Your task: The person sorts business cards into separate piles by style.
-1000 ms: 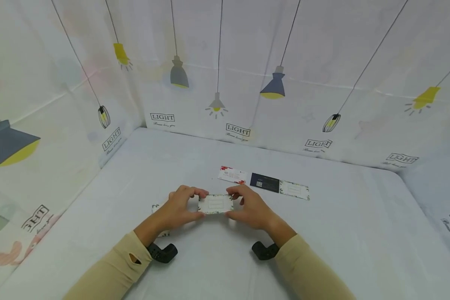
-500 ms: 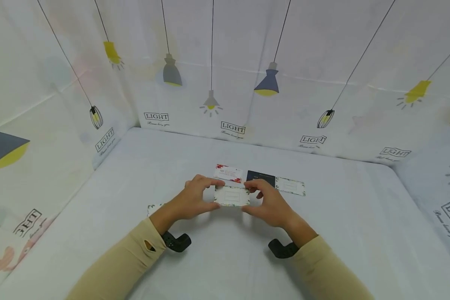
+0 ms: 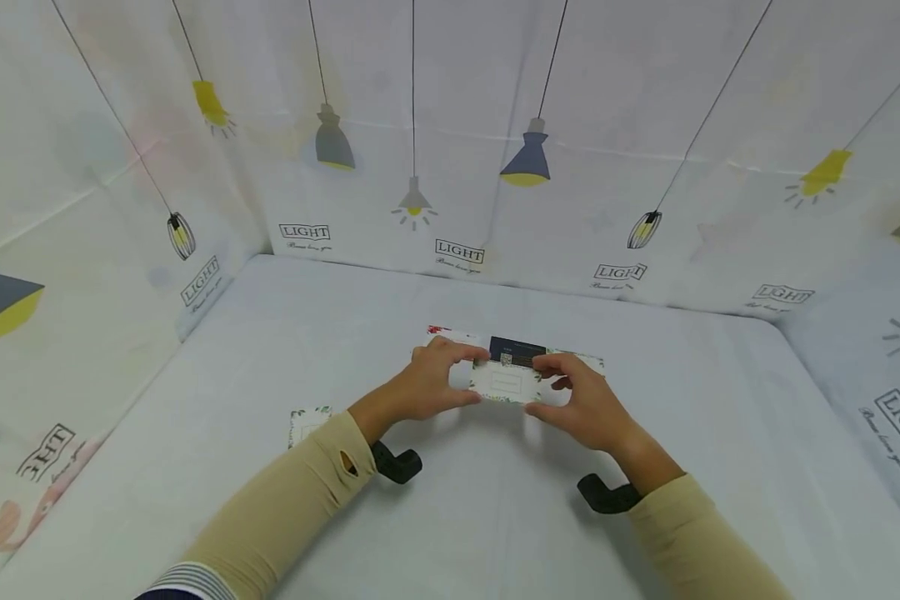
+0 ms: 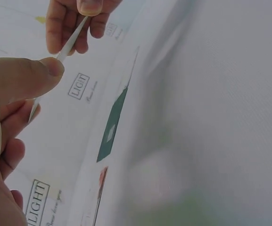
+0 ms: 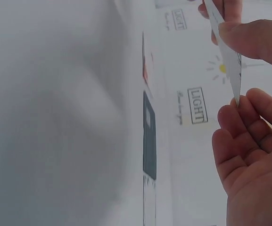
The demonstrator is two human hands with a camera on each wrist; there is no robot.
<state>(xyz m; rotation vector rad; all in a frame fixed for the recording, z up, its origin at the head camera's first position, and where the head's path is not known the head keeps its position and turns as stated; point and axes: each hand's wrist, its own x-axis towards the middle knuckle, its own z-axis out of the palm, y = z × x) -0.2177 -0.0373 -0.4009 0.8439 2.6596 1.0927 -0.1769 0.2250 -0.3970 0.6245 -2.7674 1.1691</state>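
Observation:
A white business card with a leafy border (image 3: 506, 382) is held between both hands, raised above the table. The left hand (image 3: 433, 379) pinches its left end between thumb and fingers; the right hand (image 3: 581, 400) pinches the right end the same way. In the left wrist view the card (image 4: 69, 43) appears edge-on, as a thin white strip. From the right wrist the same card (image 5: 227, 54) is seen at a slant. Just behind it in the head view lies a dark navy card (image 3: 521, 348), partly covered by the held one.
A white card with red flowers (image 3: 450, 335) lies left of the navy card, and another leafy-bordered card (image 3: 581, 358) lies to its right, partly hidden. Near the left forearm rests one more leafy-bordered card (image 3: 307, 423). Lamp-printed cloth (image 3: 375, 83) hangs behind the white table (image 3: 510, 525).
Both hands have carried the card to the right and farther back, from in front of the row to over the navy card's near edge. The leafy-bordered card at left is now less covered.

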